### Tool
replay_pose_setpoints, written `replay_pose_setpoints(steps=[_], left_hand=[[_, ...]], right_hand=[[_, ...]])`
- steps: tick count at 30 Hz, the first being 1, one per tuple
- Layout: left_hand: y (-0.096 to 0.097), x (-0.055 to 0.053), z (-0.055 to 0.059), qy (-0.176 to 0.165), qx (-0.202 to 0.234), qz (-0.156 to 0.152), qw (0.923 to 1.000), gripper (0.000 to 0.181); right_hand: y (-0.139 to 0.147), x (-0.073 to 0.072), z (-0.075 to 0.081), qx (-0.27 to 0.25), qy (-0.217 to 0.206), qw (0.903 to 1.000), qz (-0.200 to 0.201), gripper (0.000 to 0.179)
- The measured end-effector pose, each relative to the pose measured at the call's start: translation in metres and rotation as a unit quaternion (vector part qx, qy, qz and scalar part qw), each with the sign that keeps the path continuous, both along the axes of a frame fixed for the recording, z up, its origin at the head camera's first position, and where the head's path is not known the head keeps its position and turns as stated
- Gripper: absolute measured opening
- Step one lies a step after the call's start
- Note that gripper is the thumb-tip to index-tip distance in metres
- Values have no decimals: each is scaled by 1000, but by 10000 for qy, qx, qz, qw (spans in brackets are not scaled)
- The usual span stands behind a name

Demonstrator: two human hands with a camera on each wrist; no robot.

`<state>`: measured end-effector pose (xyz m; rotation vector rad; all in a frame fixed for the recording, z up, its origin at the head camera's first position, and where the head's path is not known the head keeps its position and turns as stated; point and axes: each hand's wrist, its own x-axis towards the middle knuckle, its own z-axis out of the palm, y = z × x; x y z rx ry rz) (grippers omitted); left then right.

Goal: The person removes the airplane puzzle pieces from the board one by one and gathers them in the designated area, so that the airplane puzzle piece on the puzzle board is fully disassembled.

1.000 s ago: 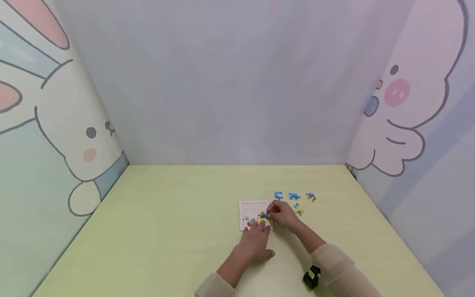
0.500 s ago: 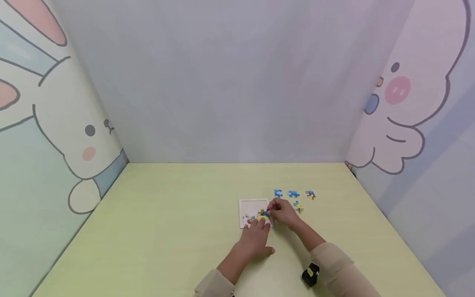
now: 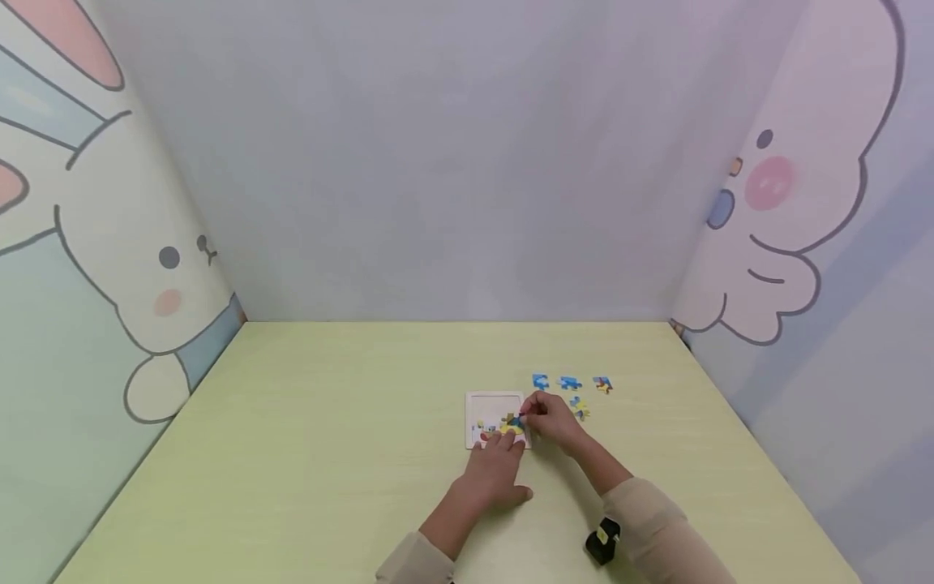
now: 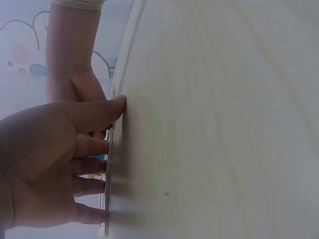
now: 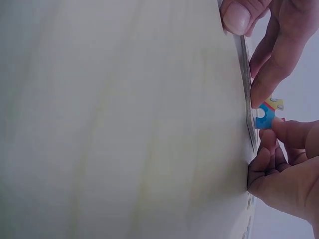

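A square puzzle tray (image 3: 469, 414) with a pale rim lies on the table, several colourful pieces set along its near side. My left hand (image 3: 493, 472) rests on the tray's near edge, its fingers stretched over the fitted pieces and the thumb out to the side on the table. In the right wrist view, a blue, yellow and red jigsaw piece (image 5: 264, 117) stands tilted up at the tray. My right hand (image 3: 552, 419) pinches it between thumb and index finger over the tray's right side. The fingers hide part of the piece in the head view.
Loose jigsaw pieces lie right of the tray: a blue piece (image 3: 540, 381), another blue piece (image 3: 570, 383), a multicoloured piece (image 3: 603, 384), and yellow-blue pieces (image 3: 580, 407) beside the right hand. A small black object (image 3: 602, 542) is by the right sleeve. Walls with cartoon animals enclose the table.
The head view shifts slightly. Both hands keep nearly the same place on the tray, the right one still pinching the jigsaw piece at its right side.
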<state>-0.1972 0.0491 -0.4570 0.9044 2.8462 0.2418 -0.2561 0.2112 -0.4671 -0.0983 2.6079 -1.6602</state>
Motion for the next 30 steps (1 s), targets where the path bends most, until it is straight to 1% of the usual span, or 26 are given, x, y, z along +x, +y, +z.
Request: replay_pose_setpoints(steps=[4,10,15,17,20,24,30], left_hand=[[-3,2,-1,-112,89,-4,9999,71],[-6,-1,1,-190,292,11,9994,70],[-7,-1,0,-263,360,16,9990,70],[-7,0,0,-268,368,22,9990,70],[-6,0,1,-245,371,27,9990,70],[-5,0,1,-122,328,46,9994,70],[-6,-1,-1,2,277,-23,9996,68]], right_hand=[[-2,2,-4,13,37,10000,70,9],[-2,0,-3,37,207,9998,53,8],[-2,-2,-5,8,27,10000,26,9],[-3,-2,-5,87,-6,10000,23,9],[-6,-3,-5,258,-45,9997,-10,8],[-9,-4,-3,452,-93,9989,-77,7],[-10,-5,-1,408,-200,9988,-191,8]])
